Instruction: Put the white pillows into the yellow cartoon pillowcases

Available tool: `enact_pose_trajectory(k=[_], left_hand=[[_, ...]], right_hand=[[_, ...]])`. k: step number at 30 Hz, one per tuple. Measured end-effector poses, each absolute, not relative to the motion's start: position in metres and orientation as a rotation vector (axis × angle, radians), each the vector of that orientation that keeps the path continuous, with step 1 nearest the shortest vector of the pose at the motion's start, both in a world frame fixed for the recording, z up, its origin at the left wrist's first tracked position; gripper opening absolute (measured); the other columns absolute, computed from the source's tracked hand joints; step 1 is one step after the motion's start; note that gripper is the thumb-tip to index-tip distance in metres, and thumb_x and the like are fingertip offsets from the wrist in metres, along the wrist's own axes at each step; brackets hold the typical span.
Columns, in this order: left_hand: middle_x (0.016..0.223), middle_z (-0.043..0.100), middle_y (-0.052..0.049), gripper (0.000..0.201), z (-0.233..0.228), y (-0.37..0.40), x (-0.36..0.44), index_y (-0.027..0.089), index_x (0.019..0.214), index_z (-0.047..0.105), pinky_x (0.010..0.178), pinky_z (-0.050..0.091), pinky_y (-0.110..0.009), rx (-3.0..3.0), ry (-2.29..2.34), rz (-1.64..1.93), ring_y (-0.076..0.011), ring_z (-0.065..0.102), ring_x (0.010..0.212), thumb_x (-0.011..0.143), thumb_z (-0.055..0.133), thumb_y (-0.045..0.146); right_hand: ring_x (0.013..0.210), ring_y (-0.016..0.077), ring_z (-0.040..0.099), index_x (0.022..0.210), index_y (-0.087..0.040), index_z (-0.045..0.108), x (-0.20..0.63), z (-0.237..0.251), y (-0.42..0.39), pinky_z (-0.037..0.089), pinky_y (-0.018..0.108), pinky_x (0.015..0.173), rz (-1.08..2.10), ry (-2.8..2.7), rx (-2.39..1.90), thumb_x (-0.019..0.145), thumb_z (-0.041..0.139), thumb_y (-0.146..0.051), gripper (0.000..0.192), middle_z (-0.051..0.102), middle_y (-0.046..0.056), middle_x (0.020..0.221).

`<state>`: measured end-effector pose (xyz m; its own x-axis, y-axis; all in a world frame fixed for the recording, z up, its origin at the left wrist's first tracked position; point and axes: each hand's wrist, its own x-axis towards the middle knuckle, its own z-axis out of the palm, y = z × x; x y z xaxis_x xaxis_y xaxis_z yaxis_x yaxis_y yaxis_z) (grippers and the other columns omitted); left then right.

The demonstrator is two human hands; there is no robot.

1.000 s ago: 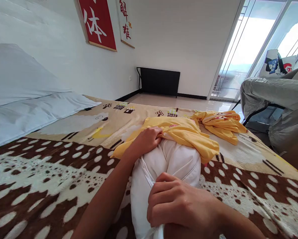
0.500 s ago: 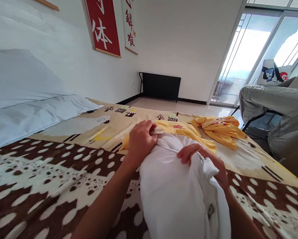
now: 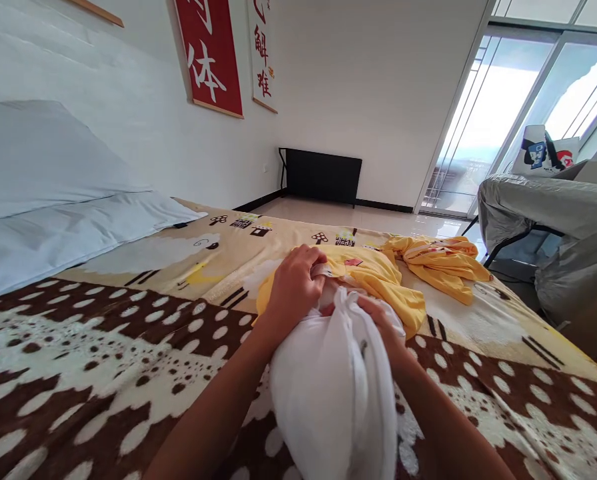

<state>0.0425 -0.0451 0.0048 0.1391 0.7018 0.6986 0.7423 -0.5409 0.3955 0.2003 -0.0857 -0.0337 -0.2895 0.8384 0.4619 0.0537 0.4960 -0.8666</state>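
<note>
A plump white pillow (image 3: 314, 393) lies lengthwise before me on the bed, its far end gathered into folds. Beyond it spreads a yellow cloth cover (image 3: 373, 265) with a small red patch, its near edge meeting the pillow. My left hand (image 3: 298, 283) is closed on the cover's pale-trimmed edge, at the pillow's far left corner. On the right, my right hand (image 3: 384, 323) grips the gathered white fabric; folds partly hide its fingers. How far the pillow's end reaches into the cover is hidden.
Crumpled yellow cloth (image 3: 443, 261) lies farther right on the patterned brown-and-cream blanket (image 3: 103, 353). White bedding (image 3: 78, 227) is at the left. A grey-covered piece of furniture (image 3: 543, 200) stands off the bed's right side, and a black panel (image 3: 323, 177) leans by the far wall.
My right hand has moved left and inward, drawing the pillow's white folds together and narrowing it. My left hand has shifted slightly right, still on the edge of the yellow cover.
</note>
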Motion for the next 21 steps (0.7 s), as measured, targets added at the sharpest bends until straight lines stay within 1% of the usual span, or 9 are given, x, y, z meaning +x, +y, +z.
enact_pose_trajectory(k=[3, 5, 8, 11, 13, 15, 18, 21], left_hand=[[0.092, 0.06, -0.008, 0.023, 0.005, -0.045, 0.044, 0.017, 0.09, 0.059, 0.081, 0.046, -0.034, -2.263, -1.376, -1.245, -0.0219, 0.055, 0.089, 0.076, 0.045, 0.006], [0.097, 0.06, -0.01, 0.025, 0.006, -0.045, 0.044, 0.017, 0.094, 0.061, 0.086, 0.046, -0.037, -2.297, -1.338, -1.1, -0.0242, 0.054, 0.095, 0.076, 0.046, 0.006], [0.099, 0.061, -0.009, 0.026, 0.006, -0.044, 0.044, 0.017, 0.096, 0.062, 0.087, 0.045, -0.038, -2.464, -1.316, -0.873, -0.0253, 0.056, 0.098, 0.076, 0.048, 0.007], [0.094, 0.063, -0.007, 0.021, 0.004, -0.043, 0.043, 0.019, 0.093, 0.062, 0.076, 0.046, -0.032, -2.68, -1.314, -0.687, -0.0215, 0.06, 0.086, 0.076, 0.05, 0.012], [0.086, 0.064, -0.006, 0.017, 0.002, -0.042, 0.042, 0.019, 0.09, 0.062, 0.068, 0.044, -0.028, -2.75, -1.341, -0.662, -0.0193, 0.06, 0.077, 0.077, 0.052, 0.016], [0.075, 0.062, -0.004, 0.012, 0.0, -0.041, 0.041, 0.019, 0.088, 0.061, 0.062, 0.039, -0.026, -2.769, -1.394, -0.721, -0.0179, 0.057, 0.069, 0.079, 0.054, 0.021], [0.059, 0.053, 0.001, 0.01, 0.002, -0.04, 0.039, 0.019, 0.082, 0.06, 0.055, 0.033, -0.025, -2.801, -1.458, -0.824, -0.0142, 0.049, 0.056, 0.08, 0.056, 0.028], [0.056, 0.049, 0.004, 0.012, 0.007, -0.043, 0.036, 0.019, 0.074, 0.058, 0.052, 0.029, -0.023, -2.85, -1.449, -0.938, -0.0116, 0.042, 0.053, 0.078, 0.058, 0.03]], right_hand=[[0.06, 0.0114, 0.037, 0.063, -0.02, 0.044, 0.18, -0.051, -0.085, 0.034, 0.025, 0.057, 1.053, -1.739, -0.755, 0.081, 0.051, -0.043, 0.03, 0.044, -0.003, 0.061], [0.06, 0.0098, 0.032, 0.063, -0.019, 0.04, 0.172, -0.059, -0.087, 0.03, 0.023, 0.056, 1.054, -1.791, -0.756, 0.085, 0.047, -0.04, 0.03, 0.04, -0.004, 0.061], [0.06, 0.0087, 0.029, 0.063, -0.02, 0.034, 0.168, -0.06, -0.095, 0.027, 0.023, 0.055, 1.023, -1.846, -0.783, 0.087, 0.046, -0.036, 0.031, 0.036, -0.005, 0.062], [0.061, 0.0088, 0.029, 0.064, -0.02, 0.033, 0.17, -0.057, -0.1, 0.027, 0.022, 0.056, 1.034, -1.865, -0.772, 0.087, 0.047, -0.035, 0.031, 0.035, -0.005, 0.062], [0.061, 0.0089, 0.029, 0.064, -0.02, 0.034, 0.171, -0.056, -0.101, 0.028, 0.022, 0.056, 1.02, -1.852, -0.766, 0.088, 0.046, -0.036, 0.031, 0.036, -0.005, 0.063], [0.061, 0.0088, 0.03, 0.064, -0.02, 0.035, 0.172, -0.057, -0.099, 0.028, 0.022, 0.056, 1.001, -1.832, -0.764, 0.088, 0.046, -0.037, 0.032, 0.036, -0.005, 0.063], [0.06, 0.0088, 0.029, 0.064, -0.02, 0.034, 0.173, -0.06, -0.095, 0.028, 0.022, 0.055, 0.984, -1.814, -0.762, 0.088, 0.047, -0.039, 0.034, 0.036, -0.004, 0.062], [0.059, 0.0088, 0.029, 0.063, -0.02, 0.033, 0.175, -0.059, -0.093, 0.027, 0.023, 0.053, 0.949, -1.808, -0.779, 0.089, 0.045, -0.04, 0.035, 0.035, -0.005, 0.061]])
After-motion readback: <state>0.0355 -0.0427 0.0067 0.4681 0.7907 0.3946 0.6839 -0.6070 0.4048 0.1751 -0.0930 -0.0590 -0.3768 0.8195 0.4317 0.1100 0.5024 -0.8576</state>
